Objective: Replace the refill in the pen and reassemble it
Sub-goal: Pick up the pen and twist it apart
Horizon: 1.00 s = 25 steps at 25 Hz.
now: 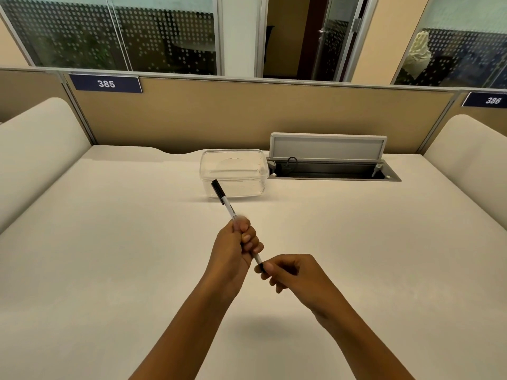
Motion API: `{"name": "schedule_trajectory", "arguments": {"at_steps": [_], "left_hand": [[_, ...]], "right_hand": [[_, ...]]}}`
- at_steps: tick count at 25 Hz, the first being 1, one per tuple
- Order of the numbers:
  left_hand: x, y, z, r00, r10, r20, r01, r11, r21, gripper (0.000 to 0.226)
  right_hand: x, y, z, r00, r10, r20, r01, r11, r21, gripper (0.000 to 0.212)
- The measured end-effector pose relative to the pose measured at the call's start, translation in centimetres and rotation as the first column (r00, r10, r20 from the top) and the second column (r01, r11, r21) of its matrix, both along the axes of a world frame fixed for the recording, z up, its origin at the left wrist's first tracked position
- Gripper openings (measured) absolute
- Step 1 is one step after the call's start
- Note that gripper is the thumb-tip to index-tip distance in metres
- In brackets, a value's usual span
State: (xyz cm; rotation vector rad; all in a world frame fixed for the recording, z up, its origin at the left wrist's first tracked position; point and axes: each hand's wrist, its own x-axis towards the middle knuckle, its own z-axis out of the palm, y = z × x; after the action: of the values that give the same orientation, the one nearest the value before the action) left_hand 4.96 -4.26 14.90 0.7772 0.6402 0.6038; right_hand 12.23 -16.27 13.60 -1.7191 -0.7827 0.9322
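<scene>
Gripping pen (226,205) mid-barrel, left hand (233,246) clenched above counter (109,242); right hand (290,272) pinches its near black end. Open counter all round; clear box (233,174) far. Barrel middle hidden by fingers.

bare hands (233,250) and forearms, no sleeves

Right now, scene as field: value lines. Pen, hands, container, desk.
pen: held above desk, tilted, black cap end pointing away
left hand: fist around barrel
right hand: fingertips pinch near black end
container: clear, looks empty, on desk beyond pen
cable hatch: lid open, right of container
desk: no loose refill visible
</scene>
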Motion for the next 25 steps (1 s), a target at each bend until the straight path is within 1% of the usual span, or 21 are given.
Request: {"name": "schedule_trajectory", "arguments": {"at_steps": [3, 6, 8, 11, 13, 16, 17, 19, 21, 22, 25], "left_hand": [[-0.1, -0.2, -0.2, 1.0, -0.003, -0.008, 0.003, 1.0, -0.022, 0.04], [-0.3, -0.3, -0.3, 1.0, -0.009, 0.004, 0.009, 0.999, -0.038, 0.039], [-0.2, -0.2, -0.3, 1.0, -0.007, 0.009, 0.007, 0.999, -0.039, 0.039], [-0.2, 0.0, -0.3, 1.0, -0.002, 0.021, 0.003, 0.998, -0.056, 0.039], [-0.3, 0.0, -0.4, 0.999, -0.009, 0.036, 0.013, 0.996, -0.09, 0.039], [-0.3, 0.0, -0.5, 0.998, -0.026, 0.062, 0.034, 0.989, -0.147, 0.039], [-0.4, 0.0, -0.5, 0.997, -0.027, 0.068, 0.038, 0.986, -0.16, 0.039], [-0.4, 0.2, -0.4, 0.997, -0.025, 0.076, 0.038, 0.984, -0.172, 0.038], [-0.4, 0.4, -0.3, 0.997, -0.024, 0.076, 0.036, 0.985, -0.167, 0.039], [-0.5, 0.5, -0.2, 0.997, -0.026, 0.073, 0.038, 0.987, -0.158, 0.039], [-0.6, 0.7, -0.1, 0.997, -0.035, 0.069, 0.044, 0.99, -0.135, 0.04]], "right_hand": [[0.0, 0.0, 0.0, 0.999, -0.036, 0.025, 0.037, 0.999, -0.035, 0.012], [-0.2, 0.1, -0.1, 0.998, -0.062, 0.009, 0.062, 0.998, -0.03, 0.019], [-0.5, 0.1, -0.1, 0.999, -0.043, 0.002, 0.043, 0.999, -0.028, 0.02], [-0.8, 0.1, -0.1, 1.0, -0.018, 0.016, 0.018, 1.0, -0.017, 0.015], [-0.9, 0.1, -0.1, 0.997, -0.065, 0.035, 0.066, 0.998, -0.017, 0.01], [-1.0, 0.2, -0.3, 0.992, -0.112, 0.065, 0.114, 0.993, -0.025, 0.017], [-1.0, 0.2, -0.2, 0.994, -0.098, 0.057, 0.1, 0.994, -0.034, 0.017], [-0.8, 0.2, 0.0, 0.999, -0.028, -0.016, 0.027, 0.998, -0.05, 0.017], [-0.6, 0.0, 0.1, 0.993, 0.046, -0.106, -0.05, 0.998, -0.039, 0.026], [-0.5, 0.0, 0.2, 0.99, 0.067, -0.124, -0.071, 0.997, -0.03, 0.027], [-0.5, 0.0, 0.1, 0.992, 0.07, -0.102, -0.072, 0.997, -0.011, 0.021]]}}
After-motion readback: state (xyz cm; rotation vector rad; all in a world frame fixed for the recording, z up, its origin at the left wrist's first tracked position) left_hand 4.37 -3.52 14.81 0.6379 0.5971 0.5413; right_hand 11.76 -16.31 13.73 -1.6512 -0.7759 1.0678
